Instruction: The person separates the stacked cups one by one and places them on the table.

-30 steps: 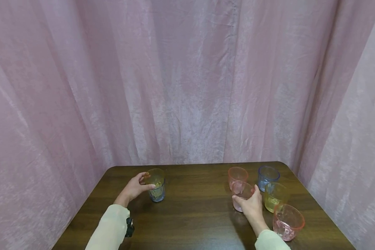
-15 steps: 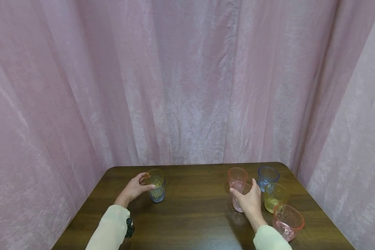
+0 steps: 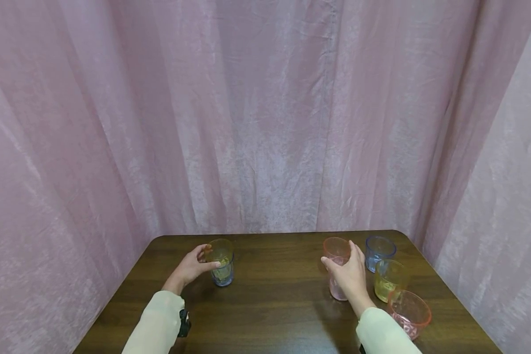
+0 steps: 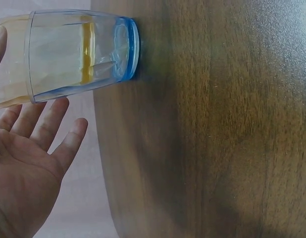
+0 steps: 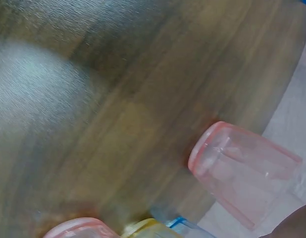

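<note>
At the left, my left hand [image 3: 192,265] holds a clear yellow cup [image 3: 221,248] between thumb and fingers. That cup sits inside a blue cup [image 4: 126,49], whose base is on the table; the yellow cup's base shows through its wall in the left wrist view. At the right, a pink cup [image 3: 335,246] appears to stand inside another pink cup [image 3: 336,291], base down. My right hand [image 3: 351,275] is spread around the upper pink cup, thumb on the left side and fingers on the right. Whether the fingertips touch it is hard to tell.
Right of my right hand stand a blue cup [image 3: 379,253], a yellow cup [image 3: 387,285] and a third pink cup [image 3: 407,314], close to my right sleeve [image 3: 382,332]. The brown wooden table [image 3: 270,305] ends at pink curtains [image 3: 265,147].
My right hand has let go of the lower pink cup, spread its fingers and moved up and forward to the upper pink cup. My left hand keeps its hold on the yellow cup.
</note>
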`<state>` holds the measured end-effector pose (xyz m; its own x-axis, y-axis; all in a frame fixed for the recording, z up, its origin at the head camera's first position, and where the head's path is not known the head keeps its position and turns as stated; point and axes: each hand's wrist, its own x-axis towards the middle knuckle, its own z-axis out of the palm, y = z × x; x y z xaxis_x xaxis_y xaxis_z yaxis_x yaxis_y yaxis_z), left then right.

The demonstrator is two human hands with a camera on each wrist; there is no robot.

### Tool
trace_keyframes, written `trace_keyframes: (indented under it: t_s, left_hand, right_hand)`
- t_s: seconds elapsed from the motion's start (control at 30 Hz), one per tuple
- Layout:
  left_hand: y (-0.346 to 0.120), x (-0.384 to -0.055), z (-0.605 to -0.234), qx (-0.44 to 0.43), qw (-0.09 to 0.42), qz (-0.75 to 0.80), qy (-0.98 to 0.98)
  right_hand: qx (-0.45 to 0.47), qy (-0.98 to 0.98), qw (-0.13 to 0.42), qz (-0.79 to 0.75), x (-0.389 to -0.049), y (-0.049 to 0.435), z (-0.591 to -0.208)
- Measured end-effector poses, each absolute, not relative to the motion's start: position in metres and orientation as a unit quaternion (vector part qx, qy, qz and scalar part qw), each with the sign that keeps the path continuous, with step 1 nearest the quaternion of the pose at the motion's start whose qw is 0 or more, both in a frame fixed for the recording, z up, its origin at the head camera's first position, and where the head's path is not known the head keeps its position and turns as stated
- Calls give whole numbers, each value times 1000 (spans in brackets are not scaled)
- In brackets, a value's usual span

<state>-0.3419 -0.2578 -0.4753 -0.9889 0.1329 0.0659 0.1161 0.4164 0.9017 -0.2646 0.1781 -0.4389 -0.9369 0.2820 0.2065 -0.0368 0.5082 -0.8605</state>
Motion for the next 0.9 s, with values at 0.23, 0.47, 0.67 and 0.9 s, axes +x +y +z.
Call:
trace_keyframes:
  t_s: [0.23, 0.47, 0.67, 0.9]
  left_hand:
    - [-259, -345, -477, 76, 6, 535, 841]
    - [-257, -345, -478, 80, 6, 547, 833]
    - [-256, -343, -481, 69, 13, 538, 840]
    - [-257, -341, -487, 62, 18, 539, 840]
  right_hand:
    - [-62, -850, 171, 494, -273, 172, -423]
    - [-42, -846, 136, 513, -280, 161, -410]
    - [-19, -847, 111, 520, -286, 146, -403]
    - [-7, -850, 95, 518, -291, 126, -403]
